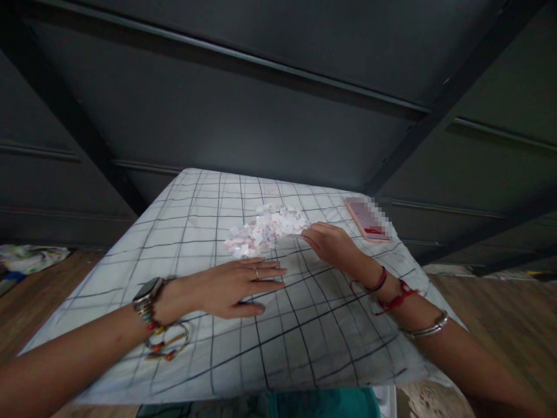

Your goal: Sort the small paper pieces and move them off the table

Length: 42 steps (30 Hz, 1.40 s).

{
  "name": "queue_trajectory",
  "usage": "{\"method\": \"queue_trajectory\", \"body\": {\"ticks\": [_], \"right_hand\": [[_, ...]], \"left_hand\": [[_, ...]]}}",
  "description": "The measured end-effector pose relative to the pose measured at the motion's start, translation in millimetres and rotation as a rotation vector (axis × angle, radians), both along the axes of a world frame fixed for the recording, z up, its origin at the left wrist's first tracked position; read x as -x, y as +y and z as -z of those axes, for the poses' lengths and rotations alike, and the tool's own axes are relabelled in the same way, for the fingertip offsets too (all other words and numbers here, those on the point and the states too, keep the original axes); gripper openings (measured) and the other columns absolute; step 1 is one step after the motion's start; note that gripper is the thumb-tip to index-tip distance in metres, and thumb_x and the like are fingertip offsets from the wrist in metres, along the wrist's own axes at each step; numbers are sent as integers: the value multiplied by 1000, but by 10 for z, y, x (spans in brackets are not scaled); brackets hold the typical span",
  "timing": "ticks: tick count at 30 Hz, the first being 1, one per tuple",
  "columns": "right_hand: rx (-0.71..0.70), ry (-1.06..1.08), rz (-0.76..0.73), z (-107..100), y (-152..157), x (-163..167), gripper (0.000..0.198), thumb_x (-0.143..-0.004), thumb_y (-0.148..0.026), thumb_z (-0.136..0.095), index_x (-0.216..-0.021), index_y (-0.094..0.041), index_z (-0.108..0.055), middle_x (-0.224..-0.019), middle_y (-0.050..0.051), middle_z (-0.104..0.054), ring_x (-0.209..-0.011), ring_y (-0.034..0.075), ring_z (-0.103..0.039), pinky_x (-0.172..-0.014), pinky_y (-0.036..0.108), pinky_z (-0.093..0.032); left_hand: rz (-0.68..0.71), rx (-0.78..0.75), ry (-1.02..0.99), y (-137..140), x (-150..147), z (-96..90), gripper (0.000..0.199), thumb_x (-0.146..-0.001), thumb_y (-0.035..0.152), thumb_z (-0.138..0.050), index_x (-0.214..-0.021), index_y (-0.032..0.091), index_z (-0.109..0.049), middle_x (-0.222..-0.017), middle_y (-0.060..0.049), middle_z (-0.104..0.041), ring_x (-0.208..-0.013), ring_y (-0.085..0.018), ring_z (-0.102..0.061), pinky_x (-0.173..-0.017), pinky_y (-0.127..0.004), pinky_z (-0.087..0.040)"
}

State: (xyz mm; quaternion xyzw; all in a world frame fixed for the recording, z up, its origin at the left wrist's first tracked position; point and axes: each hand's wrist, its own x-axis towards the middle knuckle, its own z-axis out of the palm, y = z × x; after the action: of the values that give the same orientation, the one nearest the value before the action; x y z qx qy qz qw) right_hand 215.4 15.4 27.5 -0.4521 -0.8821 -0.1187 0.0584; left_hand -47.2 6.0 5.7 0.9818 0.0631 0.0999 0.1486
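A loose heap of small white and pinkish paper pieces (265,229) lies on the checked tablecloth (204,215). My left hand (239,284) rests flat on the cloth just in front of the heap, fingers stretched out and holding nothing. At the heap's right edge, my right hand (328,241) is closed with its fingers pinched on a thin, pale paper piece (295,235). Its far end points left toward the heap. The fingers partly hide it.
A phone in a pink case (368,219) lies at the table's right side. Dark metal panels (261,116) rise behind the far edge. Below the near edge sits a teal container (324,403). Cloth items (32,258) lie on the wooden floor at left.
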Motion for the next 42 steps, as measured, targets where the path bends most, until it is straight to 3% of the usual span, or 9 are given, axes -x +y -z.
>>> {"method": "queue_trajectory", "body": {"ticks": [5, 10, 16, 22, 29, 34, 42], "right_hand": [[50, -22, -68, 4, -50, 21, 24, -89, -20, -36, -78, -16, -57, -73, 3, -56, -66, 12, -47, -59, 25, -33], [-52, -56, -1, -17, -37, 35, 25, -88, -16, -35, -74, -15, -56, -71, 4, -55, -68, 13, -46, -61, 26, -32], [8, -50, -53, -17, -69, 44, 24, -88, -17, -36, -76, -16, -56, -71, 3, -55, -65, 12, -46, -58, 25, -31], [-62, -67, -6, -7, -13, 23, 23, -84, -10, -36, -73, -15, -56, -71, 4, -55, -70, 14, -46, -61, 27, -32], [14, 3, -55, -66, -76, 57, 23, -88, -18, -37, -75, -17, -57, -73, 3, -57, -68, 13, -49, -60, 25, -33], [-13, 36, -23, -66, -78, 62, 25, -88, -16, -36, -75, -16, -58, -73, 5, -58, -69, 13, -49, -60, 25, -33], [108, 48, -39, -119, -203, 34, 25, -89, -24, -39, -75, -17, -57, -72, 2, -57, -67, 11, -50, -60, 23, -34]], "left_hand": [[23, 0, 2, -5, 6, 13, 49, -86, 34, -50, -131, 21, -37, -139, -8, -35, -128, -23, -32, -106, -37, -25], [34, -25, -8, 2, 0, -10, 45, -87, 34, -47, -129, 18, -40, -138, -10, -37, -127, -23, -33, -106, -37, -26], [36, -29, -25, 25, 3, -12, 42, -87, 33, -47, -125, 16, -44, -134, -12, -42, -122, -24, -39, -102, -37, -33], [19, -33, -45, 28, -3, -22, 40, -87, 32, -46, -124, 17, -45, -131, -11, -46, -120, -23, -42, -98, -36, -37], [18, -33, -29, 13, -1, -43, 39, -87, 31, -46, -122, 15, -46, -129, -13, -48, -118, -23, -44, -97, -34, -38], [21, -38, -63, 18, 2, -30, 38, -88, 32, -45, -122, 16, -46, -127, -13, -49, -117, -23, -45, -96, -36, -40], [26, -51, -43, 23, 10, -13, 38, -87, 32, -45, -121, 15, -46, -127, -13, -49, -117, -23, -46, -97, -34, -39]]}}
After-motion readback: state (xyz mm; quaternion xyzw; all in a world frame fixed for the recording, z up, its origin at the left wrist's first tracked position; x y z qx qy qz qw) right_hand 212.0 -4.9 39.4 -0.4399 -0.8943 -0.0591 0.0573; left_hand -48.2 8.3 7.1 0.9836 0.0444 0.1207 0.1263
